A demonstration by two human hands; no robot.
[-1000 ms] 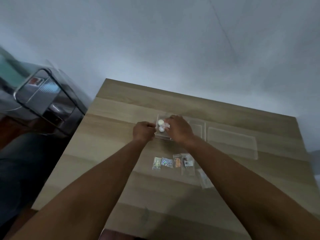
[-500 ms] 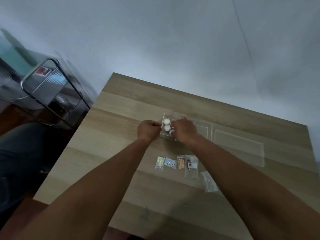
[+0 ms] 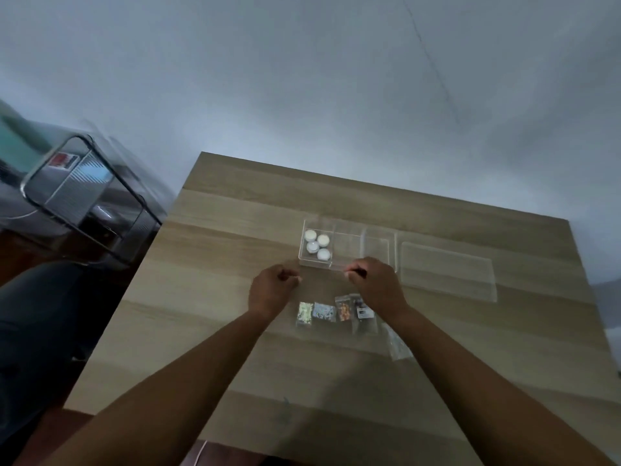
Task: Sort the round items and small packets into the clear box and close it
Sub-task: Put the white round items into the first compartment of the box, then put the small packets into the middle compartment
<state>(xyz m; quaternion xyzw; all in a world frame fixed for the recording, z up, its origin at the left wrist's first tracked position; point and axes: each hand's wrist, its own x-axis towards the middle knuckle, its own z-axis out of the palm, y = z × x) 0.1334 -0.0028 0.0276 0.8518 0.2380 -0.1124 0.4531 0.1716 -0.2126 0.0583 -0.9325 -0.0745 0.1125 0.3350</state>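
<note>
A clear box point(image 3: 349, 245) with compartments stands open on the wooden table point(image 3: 218, 297). Several white round items point(image 3: 317, 245) lie in its left compartment. My left hand point(image 3: 272, 290) hovers just in front of the box with fingers curled and nothing in it. At the box's front right corner my right hand point(image 3: 376, 285) is also curled, seemingly empty. Below the hands lies a row of small packets point(image 3: 324, 311), one partly under my right wrist. Another clear packet point(image 3: 398, 346) lies further right. The flat clear lid point(image 3: 447, 275) rests to the right of the box.
A clear plastic stool or cart point(image 3: 80, 196) stands off the table's left side. A dark trouser leg point(image 3: 37, 317) shows at the lower left. A grey wall rises behind the table.
Both hands have pulled back from the left compartment toward me. The white round items they covered now lie uncovered in the box.
</note>
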